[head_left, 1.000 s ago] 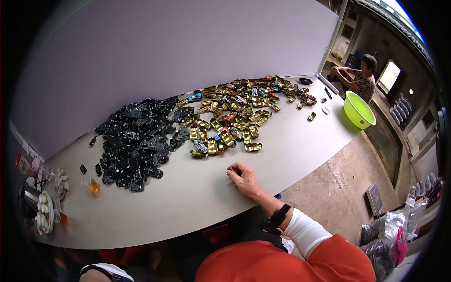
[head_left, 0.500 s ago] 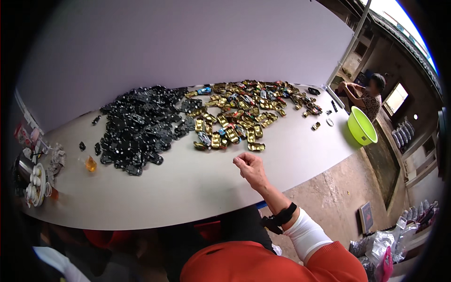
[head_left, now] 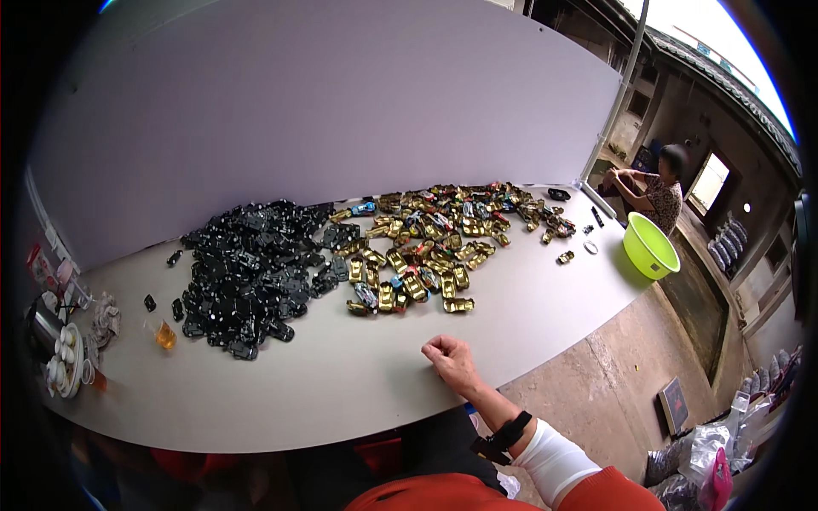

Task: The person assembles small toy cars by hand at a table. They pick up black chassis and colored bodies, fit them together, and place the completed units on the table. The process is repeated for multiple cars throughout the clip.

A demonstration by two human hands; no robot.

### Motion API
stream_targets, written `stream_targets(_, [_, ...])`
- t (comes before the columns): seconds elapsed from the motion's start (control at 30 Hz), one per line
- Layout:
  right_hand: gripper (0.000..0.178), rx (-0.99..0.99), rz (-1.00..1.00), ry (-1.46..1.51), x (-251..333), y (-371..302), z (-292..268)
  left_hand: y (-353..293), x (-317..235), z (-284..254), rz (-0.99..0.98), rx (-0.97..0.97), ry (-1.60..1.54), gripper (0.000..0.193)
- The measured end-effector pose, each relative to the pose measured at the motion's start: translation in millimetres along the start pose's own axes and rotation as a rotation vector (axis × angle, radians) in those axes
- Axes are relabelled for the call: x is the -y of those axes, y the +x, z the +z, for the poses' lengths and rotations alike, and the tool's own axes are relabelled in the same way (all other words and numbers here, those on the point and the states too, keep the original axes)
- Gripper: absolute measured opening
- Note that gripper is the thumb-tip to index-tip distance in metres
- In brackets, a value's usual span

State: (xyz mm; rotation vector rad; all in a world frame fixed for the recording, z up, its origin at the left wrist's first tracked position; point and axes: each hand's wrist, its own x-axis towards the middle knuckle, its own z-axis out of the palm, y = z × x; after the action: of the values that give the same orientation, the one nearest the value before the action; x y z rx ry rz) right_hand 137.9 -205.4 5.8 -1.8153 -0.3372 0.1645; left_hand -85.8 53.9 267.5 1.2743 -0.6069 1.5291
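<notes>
My right hand is over the near part of the table, its fingers curled together. What it holds, if anything, is hidden. Just beyond it lies a heap of gold toy car bodies, a few with blue, red or silver parts. To the left of that heap is a large pile of black toy car bases, and the two piles meet in the middle. My left hand does not show.
A glass of amber drink stands left of the black pile, with a tea tray of white cups at the far left. A lime-green basin is at the table's right end. A person sits beyond it. A panel rises behind the table.
The view has tilted upward, so the table and piles appear lower. My right hand stays closed, slightly nearer the table's front edge. A pale sleeve at the lower left has gone from sight.
</notes>
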Motion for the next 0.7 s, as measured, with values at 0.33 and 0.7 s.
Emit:
stream_targets(0.33, [0.015,-0.009,-0.097,-0.024,1,-9,5,5,14,-6,0.015,-0.026,0.088,0.037])
stream_targets(0.7, [0.011,0.006,-0.111,-0.238,7,-3,21,43,11,-54,0.080,-0.051,0.145,0.038])
